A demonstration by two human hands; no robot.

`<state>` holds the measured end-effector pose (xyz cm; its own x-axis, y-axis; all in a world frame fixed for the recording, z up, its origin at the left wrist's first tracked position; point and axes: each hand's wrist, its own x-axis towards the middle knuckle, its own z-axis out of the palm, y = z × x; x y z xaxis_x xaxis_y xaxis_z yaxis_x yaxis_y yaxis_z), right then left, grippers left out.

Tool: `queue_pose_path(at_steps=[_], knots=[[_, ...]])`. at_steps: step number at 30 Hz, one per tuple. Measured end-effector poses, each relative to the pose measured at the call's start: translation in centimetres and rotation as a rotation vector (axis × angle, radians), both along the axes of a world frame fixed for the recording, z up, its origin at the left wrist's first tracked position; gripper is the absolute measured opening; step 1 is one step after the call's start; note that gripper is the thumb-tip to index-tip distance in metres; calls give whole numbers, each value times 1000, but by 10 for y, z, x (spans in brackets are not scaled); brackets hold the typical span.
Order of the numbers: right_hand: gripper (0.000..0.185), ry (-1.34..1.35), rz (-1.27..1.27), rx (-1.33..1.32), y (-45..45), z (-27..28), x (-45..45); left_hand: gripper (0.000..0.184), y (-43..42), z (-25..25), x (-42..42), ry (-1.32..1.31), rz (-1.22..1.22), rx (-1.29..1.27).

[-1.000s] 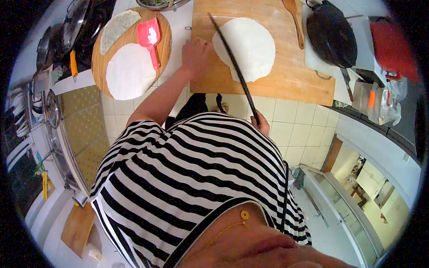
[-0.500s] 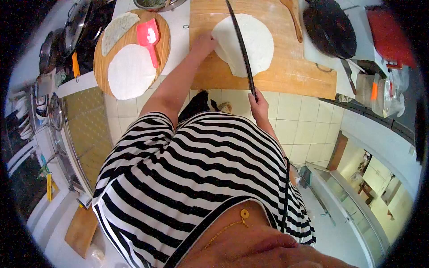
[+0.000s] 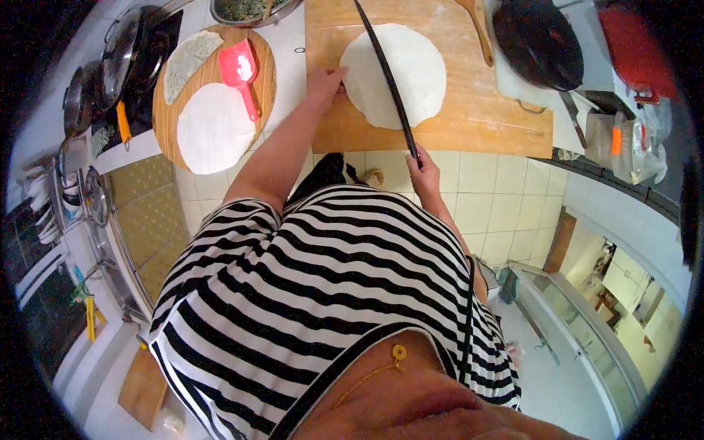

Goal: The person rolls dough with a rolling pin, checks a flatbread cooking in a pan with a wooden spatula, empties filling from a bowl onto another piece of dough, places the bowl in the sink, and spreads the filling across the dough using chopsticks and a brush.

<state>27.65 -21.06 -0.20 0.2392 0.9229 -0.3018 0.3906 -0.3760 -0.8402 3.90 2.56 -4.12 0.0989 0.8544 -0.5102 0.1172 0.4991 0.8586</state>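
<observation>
**One piece folded, two dough sheets open**

Head view: on the round board (image 3: pixel 210 70), a folded piece (image 3: pixel 189 64) looks done; the flat sheet (image 3: pixel 213 132) beside it is unfolded. The dough sheet (image 3: pixel 424 77) on the large board (image 3: pixel 480 114) seems mostly rolled. The right hand (image 3: pixel 424 176), low near the body, grips the rolling pin (image 3: pixel 391 77) slanting across it; the left hand (image 3: pixel 325 82) reaches its left edge, fingers bent, pinch unclear.

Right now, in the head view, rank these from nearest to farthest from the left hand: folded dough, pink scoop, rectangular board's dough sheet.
1. Dough sheet, just right of the left hand.
2. Pink scoop, leftward, on the round board.
3. Folded dough, farther left, same board.
</observation>
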Motion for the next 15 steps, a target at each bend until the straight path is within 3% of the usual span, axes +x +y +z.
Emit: queue_pose_path(at_steps=[2,4,5,8,10,12,15], knots=[[37,-16,6,-61,1,5,-2,30,-8,0,5,-52,17,-1],[37,-33,13,-121,2,12,-3,37,-18,22,10,573,-127,479],[36,-52,23,-127,2,15,-4,37,-18,26,9,571,-128,480],[35,-40,13,-119,4,21,-7,48,-7,38,7,512,-252,360],[34,-86,31,73,1,10,-6,49,7,58,26,375,-414,370],[35,-83,16,66,1,10,-7,45,21,92,74,51,-471,256],[35,-86,-5,17,4,12,1,42,54,78,124,-148,-537,322]])
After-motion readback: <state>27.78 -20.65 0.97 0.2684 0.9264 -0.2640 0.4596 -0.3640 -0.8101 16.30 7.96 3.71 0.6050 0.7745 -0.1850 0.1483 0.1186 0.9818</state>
